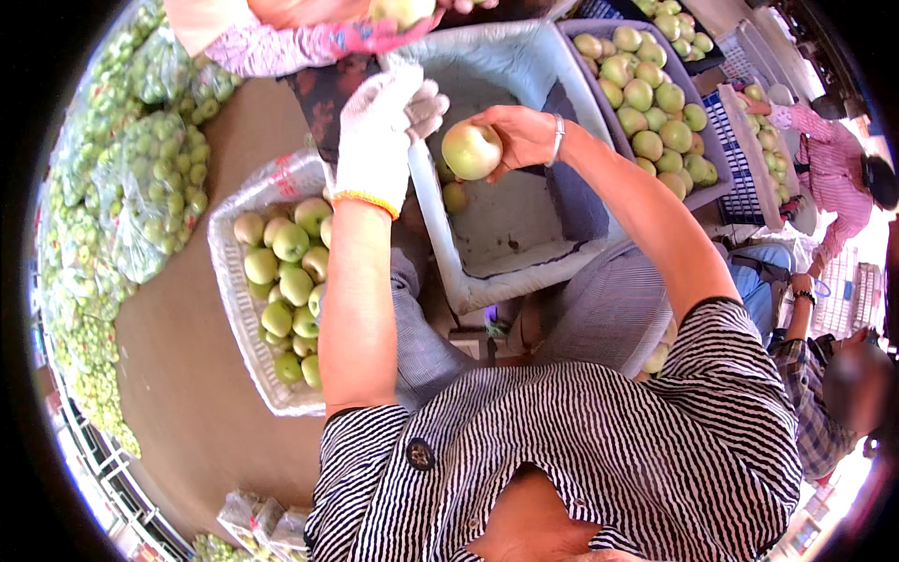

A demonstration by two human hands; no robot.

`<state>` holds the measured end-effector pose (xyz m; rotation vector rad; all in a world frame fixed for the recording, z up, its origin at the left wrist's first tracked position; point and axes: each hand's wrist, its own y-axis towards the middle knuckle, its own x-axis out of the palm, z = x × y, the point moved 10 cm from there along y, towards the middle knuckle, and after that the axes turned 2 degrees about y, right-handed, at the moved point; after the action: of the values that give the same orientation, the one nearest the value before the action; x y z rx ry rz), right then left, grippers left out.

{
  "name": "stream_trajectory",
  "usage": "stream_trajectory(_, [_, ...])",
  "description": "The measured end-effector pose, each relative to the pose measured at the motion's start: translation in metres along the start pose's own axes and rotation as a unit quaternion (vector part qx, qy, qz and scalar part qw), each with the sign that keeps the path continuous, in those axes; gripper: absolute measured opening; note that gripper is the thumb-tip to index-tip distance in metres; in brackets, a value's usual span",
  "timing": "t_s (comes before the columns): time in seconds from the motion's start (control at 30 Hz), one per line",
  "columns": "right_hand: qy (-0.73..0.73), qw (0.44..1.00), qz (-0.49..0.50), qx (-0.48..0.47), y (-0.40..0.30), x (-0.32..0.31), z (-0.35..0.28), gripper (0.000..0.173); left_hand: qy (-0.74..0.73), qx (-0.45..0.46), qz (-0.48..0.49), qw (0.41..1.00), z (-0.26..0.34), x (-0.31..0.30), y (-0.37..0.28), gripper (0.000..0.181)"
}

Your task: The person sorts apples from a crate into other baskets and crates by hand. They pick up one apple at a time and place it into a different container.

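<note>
My right hand, bare with a bracelet at the wrist, grips a pale green apple above a padded light-blue bin. My left hand wears a white knit glove with a yellow cuff. It hovers by the bin's left rim with its fingers partly curled and spread, and no object shows in it. Down inside the bin, a few apples lie along the left wall, partly hidden. To the left of my forearm stands a white plastic-lined basket holding several green apples.
A co-worker's pink-gloved hand holds an apple at the bin's far side. A purple-grey crate full of apples adjoins the bin on the right. Bagged apples are heaped at far left. Other people work at right among crates.
</note>
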<state>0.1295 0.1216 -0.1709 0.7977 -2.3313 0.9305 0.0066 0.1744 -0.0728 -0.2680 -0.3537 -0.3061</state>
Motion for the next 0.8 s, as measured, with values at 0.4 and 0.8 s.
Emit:
stream_trajectory(0.4, [-0.204, 0.868, 0.162, -0.422, -0.12, 0.08, -0.08, 0.072, 0.11, 0.039, -0.186, 0.976, 0.01, 0.078, -0.041, 0.057])
stream_trajectory(0.8, [-0.423, 0.884, 0.198, -0.024, -0.024, -0.063, -0.002, 0.064, -0.08, 0.0, -0.057, 0.995, 0.009, 0.032, -0.013, 0.049])
